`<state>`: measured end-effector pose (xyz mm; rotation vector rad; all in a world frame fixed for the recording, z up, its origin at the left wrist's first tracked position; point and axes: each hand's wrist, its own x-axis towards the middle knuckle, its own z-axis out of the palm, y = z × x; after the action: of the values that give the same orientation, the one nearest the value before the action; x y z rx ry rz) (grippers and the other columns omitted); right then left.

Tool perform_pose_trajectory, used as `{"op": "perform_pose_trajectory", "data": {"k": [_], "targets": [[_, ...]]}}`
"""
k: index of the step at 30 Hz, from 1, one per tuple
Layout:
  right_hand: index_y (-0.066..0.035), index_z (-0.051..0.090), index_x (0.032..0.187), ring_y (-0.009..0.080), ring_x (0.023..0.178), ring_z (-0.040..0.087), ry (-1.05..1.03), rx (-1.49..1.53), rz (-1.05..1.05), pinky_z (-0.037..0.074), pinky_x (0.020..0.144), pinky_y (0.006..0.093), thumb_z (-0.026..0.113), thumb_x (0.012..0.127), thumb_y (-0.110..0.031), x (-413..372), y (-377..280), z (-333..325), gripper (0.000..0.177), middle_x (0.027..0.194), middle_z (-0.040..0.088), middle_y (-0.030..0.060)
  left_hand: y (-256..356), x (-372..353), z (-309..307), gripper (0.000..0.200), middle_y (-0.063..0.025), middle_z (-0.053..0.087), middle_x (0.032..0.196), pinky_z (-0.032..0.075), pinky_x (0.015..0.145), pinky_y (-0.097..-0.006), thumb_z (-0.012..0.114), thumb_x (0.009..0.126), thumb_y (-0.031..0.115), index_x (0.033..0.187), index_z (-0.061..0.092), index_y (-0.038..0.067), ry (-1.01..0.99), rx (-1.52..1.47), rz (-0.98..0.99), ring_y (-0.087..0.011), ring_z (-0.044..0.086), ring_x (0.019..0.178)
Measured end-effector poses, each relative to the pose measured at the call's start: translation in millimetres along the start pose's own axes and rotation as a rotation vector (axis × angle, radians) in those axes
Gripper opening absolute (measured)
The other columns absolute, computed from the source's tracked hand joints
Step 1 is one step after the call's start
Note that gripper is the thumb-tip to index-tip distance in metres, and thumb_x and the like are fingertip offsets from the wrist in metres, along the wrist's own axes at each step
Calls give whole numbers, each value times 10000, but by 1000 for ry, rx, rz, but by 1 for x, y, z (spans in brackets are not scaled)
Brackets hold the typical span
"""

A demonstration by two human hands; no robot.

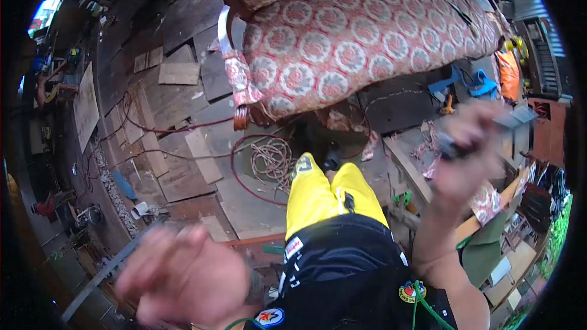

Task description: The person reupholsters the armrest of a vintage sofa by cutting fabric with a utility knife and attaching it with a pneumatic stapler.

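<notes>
My left hand (189, 278), smeared by motion, is raised at the lower left with its fingers loosely apart and nothing visible in it. On the right, my right hand (468, 146) is closed around a tool with a dark handle (451, 148) and a flat grey end (518, 117); blur hides its exact kind. Ahead of both hands stands a sofa (348, 43) covered in red and cream floral fabric with a wooden frame. A strip of the same fabric hangs from its left arm front (238, 79). A pair of scissors (463, 17) appears to lie on the seat's right side.
Coiled rope (272, 162) and a red hose (235, 174) lie on the patchwork board floor (183, 165). Blue pieces (482, 85) and an orange bag (509, 75) are beside the sofa's right end. Wooden planks (406, 168) and fabric scraps (486, 201) sit near my right arm.
</notes>
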<state>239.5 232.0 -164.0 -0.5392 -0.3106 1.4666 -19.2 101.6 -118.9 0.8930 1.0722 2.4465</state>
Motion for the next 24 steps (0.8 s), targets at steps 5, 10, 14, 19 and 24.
{"op": "perform_pose_trajectory", "data": {"k": [5, 10, 14, 19, 24], "targets": [[-23, 641, 1189, 224, 798, 651, 16, -1245, 122, 541, 755, 371, 691, 919, -191, 126, 215, -214, 323, 966, 683, 85, -109, -90, -153, 259, -105, 711, 1039, 579, 847, -339, 575, 1069, 137, 1234, 660, -44, -53, 950, -789, -170, 681, 926], [-29, 685, 1118, 446, 938, 623, -229, -1777, -243, 508, 863, 512, 702, 724, -101, 185, 410, -298, 401, 1008, 661, 218, -95, -176, -245, 221, -61, 698, 1012, 553, 808, -274, 626, 1036, 94, 1195, 672, -52, -220, 1181, -1219, -134, 658, 900], [-49, 650, 1255, 407, 1003, 611, 43, -1860, 78, 513, 882, 512, 727, 768, -94, 207, 467, -308, 495, 1122, 593, 219, -121, -183, -280, 247, -126, 738, 988, 568, 799, -310, 641, 1021, 115, 1178, 693, -69, -226, 1138, -1402, -155, 691, 885], [-50, 626, 1305, 393, 1098, 572, -275, -2015, -234, 492, 923, 496, 751, 823, -172, 202, 427, -281, 512, 1159, 564, 195, -206, -155, -254, 239, -79, 719, 979, 552, 777, -279, 627, 1026, 94, 1202, 670, -61, -292, 1041, -1322, -126, 667, 850], [-32, 642, 1265, 411, 1022, 634, -298, -1869, -317, 532, 892, 493, 743, 859, -212, 206, 294, -330, 455, 1155, 623, 221, -345, -120, -155, 395, -194, 734, 1113, 568, 844, -369, 672, 981, 105, 1343, 614, -41, -727, 983, -1025, -258, 724, 964]]}}
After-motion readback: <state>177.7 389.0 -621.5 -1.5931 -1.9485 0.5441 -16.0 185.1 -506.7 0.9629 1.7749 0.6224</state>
